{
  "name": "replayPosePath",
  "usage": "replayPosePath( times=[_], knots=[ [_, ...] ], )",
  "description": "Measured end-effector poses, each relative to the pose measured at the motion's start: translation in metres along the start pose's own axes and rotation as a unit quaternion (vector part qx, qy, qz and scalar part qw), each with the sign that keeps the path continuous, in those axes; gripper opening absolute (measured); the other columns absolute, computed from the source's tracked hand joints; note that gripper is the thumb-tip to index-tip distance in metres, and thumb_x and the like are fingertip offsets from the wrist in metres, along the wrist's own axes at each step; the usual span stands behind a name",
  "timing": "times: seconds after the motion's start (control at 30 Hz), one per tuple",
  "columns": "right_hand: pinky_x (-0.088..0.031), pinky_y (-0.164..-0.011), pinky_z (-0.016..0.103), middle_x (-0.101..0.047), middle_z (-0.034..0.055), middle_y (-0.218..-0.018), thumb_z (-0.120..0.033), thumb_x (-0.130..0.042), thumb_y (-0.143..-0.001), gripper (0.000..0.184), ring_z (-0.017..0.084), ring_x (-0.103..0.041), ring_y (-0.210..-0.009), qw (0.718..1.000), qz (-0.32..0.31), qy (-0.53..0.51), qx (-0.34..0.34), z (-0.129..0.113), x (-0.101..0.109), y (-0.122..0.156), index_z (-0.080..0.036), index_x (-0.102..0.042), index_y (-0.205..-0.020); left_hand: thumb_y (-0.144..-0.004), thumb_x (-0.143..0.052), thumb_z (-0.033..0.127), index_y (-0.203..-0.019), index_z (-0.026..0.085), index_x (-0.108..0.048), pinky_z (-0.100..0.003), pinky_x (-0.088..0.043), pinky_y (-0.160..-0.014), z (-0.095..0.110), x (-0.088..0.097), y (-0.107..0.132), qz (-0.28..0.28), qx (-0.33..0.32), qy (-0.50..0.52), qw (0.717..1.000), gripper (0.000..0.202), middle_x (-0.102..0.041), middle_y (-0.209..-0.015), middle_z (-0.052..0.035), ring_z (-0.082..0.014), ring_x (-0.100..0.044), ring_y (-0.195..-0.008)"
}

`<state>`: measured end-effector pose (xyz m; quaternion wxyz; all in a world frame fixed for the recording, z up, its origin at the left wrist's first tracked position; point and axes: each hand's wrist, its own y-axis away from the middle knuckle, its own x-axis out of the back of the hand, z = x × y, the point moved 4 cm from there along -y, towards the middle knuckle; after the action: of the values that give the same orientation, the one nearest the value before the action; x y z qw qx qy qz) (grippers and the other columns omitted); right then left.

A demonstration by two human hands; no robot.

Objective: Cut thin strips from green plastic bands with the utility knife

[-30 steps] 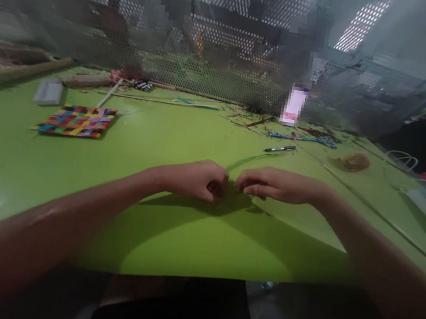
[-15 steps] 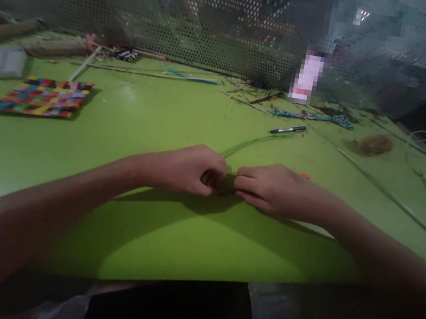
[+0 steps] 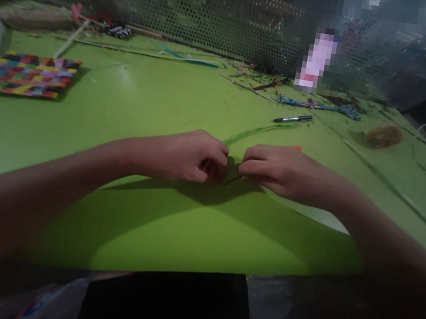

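Note:
My left hand (image 3: 193, 155) and my right hand (image 3: 276, 168) rest close together on the green table (image 3: 148, 214), fingers curled and pinched toward each other. A thin green strip (image 3: 255, 132) runs from between the two hands away to the upper right across the table. Both hands pinch its near end, the left as a loose fist, the right with fingers pressed flat together. A small orange-red bit (image 3: 298, 147) shows just behind my right hand.
A multicoloured woven mat (image 3: 24, 74) lies at the left. A black pen (image 3: 292, 119), a blue braided cord (image 3: 320, 106), a brown fibre clump (image 3: 380, 135) and scattered strips lie toward the back. A perforated metal screen (image 3: 204, 7) closes the far side. The table's front edge is near my body.
The view has tilted down a little, so table items sit higher in frame. My hands stay together on the strip with small finger shifts.

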<state>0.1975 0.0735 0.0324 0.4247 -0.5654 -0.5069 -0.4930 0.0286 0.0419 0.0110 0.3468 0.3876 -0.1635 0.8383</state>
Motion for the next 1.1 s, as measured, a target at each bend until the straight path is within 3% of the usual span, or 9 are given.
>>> replayPosePath(
  times=[0.23,0.6,1.1],
  knots=[
    [-0.033,-0.067,0.024,-0.06,0.006,-0.094,-0.023,-0.038,-0.105,0.033,0.013,-0.05,-0.08,1.0,-0.012,0.027,-0.001,0.002,-0.006,-0.002,-0.016,-0.07,-0.101,-0.078,-0.057,0.011,-0.084,0.021,-0.076,-0.021,-0.041,-0.065,-0.003,-0.001,0.001,0.009,-0.001,0.002,1.0,0.022,-0.07,-0.082,0.0006,-0.0116,-0.061,-0.071],
    [-0.038,-0.074,0.024,-0.063,0.005,-0.097,-0.026,-0.041,-0.105,0.031,0.012,-0.055,-0.085,0.998,0.026,-0.055,0.008,0.003,0.003,-0.002,-0.018,-0.071,-0.103,-0.075,-0.059,0.011,-0.078,0.021,-0.076,-0.022,-0.04,-0.063,-0.001,-0.002,-0.001,0.019,0.016,0.047,0.999,0.02,-0.068,-0.076,0.0019,-0.0122,-0.06,-0.068],
    [-0.041,-0.072,0.027,-0.067,0.0068,-0.096,-0.032,-0.047,-0.102,0.03,0.014,-0.059,-0.081,0.996,0.029,-0.068,-0.044,0.015,0.01,0.003,-0.018,-0.074,-0.101,-0.074,-0.061,0.011,-0.081,0.021,-0.077,-0.024,-0.043,-0.064,-0.005,-0.002,-0.004,0.006,0.05,0.084,0.995,0.021,-0.069,-0.074,0.0032,-0.0135,-0.063,-0.069]
  ],
)
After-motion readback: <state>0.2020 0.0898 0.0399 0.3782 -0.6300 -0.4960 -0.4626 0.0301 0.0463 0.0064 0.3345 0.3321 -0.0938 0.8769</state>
